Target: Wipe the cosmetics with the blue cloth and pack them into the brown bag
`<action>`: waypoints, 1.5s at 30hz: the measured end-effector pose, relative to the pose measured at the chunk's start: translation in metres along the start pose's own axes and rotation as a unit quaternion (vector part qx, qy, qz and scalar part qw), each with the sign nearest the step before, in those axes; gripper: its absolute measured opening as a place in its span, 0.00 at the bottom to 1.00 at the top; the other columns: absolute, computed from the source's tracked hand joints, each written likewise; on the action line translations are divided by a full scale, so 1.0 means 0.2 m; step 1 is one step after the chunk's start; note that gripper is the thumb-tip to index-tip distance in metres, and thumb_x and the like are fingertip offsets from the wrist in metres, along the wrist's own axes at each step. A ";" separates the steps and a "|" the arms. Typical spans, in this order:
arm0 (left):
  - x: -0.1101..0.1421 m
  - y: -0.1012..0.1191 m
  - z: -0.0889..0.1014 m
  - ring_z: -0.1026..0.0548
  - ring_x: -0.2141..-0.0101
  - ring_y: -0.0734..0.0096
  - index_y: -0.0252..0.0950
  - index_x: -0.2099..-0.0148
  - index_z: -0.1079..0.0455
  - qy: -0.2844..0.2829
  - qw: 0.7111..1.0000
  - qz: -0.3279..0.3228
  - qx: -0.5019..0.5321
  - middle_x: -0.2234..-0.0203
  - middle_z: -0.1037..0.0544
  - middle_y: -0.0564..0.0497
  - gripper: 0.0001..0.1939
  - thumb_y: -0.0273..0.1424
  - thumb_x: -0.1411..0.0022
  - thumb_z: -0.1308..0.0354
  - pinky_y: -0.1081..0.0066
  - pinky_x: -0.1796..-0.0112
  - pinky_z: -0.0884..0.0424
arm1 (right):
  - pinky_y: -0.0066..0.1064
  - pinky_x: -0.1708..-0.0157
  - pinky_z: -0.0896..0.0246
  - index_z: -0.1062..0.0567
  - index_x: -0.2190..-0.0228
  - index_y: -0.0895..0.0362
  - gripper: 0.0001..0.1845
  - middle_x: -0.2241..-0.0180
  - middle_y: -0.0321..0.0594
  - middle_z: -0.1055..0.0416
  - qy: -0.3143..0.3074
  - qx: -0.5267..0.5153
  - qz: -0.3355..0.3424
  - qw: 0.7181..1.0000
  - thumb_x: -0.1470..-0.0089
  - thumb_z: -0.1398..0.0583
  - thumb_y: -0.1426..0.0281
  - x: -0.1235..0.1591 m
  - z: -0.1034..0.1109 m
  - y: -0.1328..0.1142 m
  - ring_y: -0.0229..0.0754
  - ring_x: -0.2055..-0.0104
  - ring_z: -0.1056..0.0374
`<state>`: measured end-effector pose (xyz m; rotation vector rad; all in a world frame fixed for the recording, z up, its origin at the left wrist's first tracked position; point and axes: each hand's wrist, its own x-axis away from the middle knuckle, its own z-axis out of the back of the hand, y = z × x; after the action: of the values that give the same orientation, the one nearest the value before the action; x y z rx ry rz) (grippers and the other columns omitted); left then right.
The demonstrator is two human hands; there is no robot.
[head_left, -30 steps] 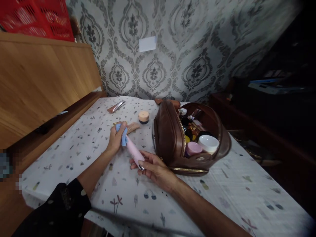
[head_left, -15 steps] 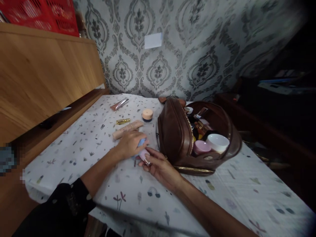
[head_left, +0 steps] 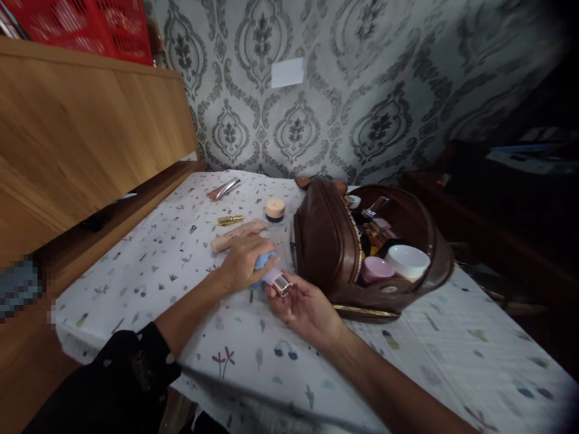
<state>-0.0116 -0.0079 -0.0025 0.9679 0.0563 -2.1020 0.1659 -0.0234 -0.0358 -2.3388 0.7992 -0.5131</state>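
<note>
My left hand (head_left: 244,260) is closed over a blue cloth (head_left: 265,260) wrapped round the upper part of a pink tube (head_left: 273,276). My right hand (head_left: 304,304) holds the tube's lower end, fingers curled near its silver cap (head_left: 283,285). Both hands hover just above the patterned tablecloth (head_left: 190,265), left of an open brown cosmetic bag (head_left: 330,247). Inside the bag show a pink jar (head_left: 376,269), a white jar (head_left: 407,261) and other small cosmetics.
On the cloth behind my left hand lie a beige tube (head_left: 239,234), a gold stick (head_left: 230,220), a peach-lidded jar (head_left: 275,209) and a rose-silver tube (head_left: 223,189). A wooden headboard (head_left: 85,132) stands on the left, a red crate (head_left: 90,27) above it, dark furniture on the right.
My left hand slid the blue cloth down the pink tube from its far end toward my right hand. The tube now sits lower and nearer the bag, its silver cap turned upward.
</note>
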 end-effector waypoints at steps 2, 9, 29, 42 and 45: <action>0.00 -0.06 0.03 0.23 0.65 0.61 0.40 0.64 0.29 0.027 0.999 0.037 -0.017 0.69 0.20 0.47 0.13 0.39 0.32 0.52 0.55 0.47 0.34 | 0.23 0.83 0.51 0.28 0.72 0.58 0.10 0.76 0.36 0.33 -0.010 -0.045 -0.023 0.999 0.44 0.39 0.65 0.01 0.00 -0.01 0.32 0.80 0.47; 0.00 -0.12 0.10 0.25 0.66 0.60 0.39 0.64 0.28 -0.017 0.999 0.026 -0.012 0.70 0.21 0.47 0.15 0.42 0.34 0.49 0.58 0.52 0.32 | 0.20 0.84 0.58 0.28 0.70 0.58 0.15 0.77 0.32 0.34 -0.026 -0.042 -0.047 0.998 0.51 0.33 0.61 0.02 0.01 -0.02 0.28 0.82 0.52; 0.15 -0.06 0.22 0.33 0.77 0.68 0.40 0.73 0.27 -0.032 0.988 0.138 -0.057 0.80 0.28 0.51 0.18 0.43 0.36 0.47 0.70 0.71 0.39 | 0.26 0.80 0.44 0.45 0.35 0.58 0.48 0.72 0.38 0.23 0.003 0.340 0.058 0.938 0.48 0.32 0.54 0.03 -0.03 0.05 0.35 0.78 0.33; 0.16 -0.07 0.22 0.36 0.79 0.69 0.39 0.73 0.28 -0.013 0.985 0.162 -0.056 0.83 0.31 0.53 0.20 0.44 0.34 0.47 0.70 0.73 0.42 | 0.43 0.49 0.32 0.33 0.40 0.51 0.35 0.53 0.45 0.23 0.075 0.486 0.192 0.849 0.47 0.32 0.64 0.06 0.02 0.08 0.49 0.52 0.26; 0.15 -0.06 0.22 0.36 0.79 0.70 0.39 0.77 0.33 0.009 0.979 0.202 0.007 0.84 0.33 0.54 0.21 0.43 0.35 0.45 0.70 0.73 0.41 | 0.45 0.46 0.34 0.30 0.42 0.49 0.34 0.49 0.46 0.25 0.096 0.487 0.245 0.833 0.49 0.30 0.65 0.06 0.03 0.08 0.50 0.49 0.28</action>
<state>-0.0583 -0.0344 0.0046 0.9199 -0.1360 -1.7220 0.1716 -0.0388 -0.0496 -1.1021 0.8961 -0.7093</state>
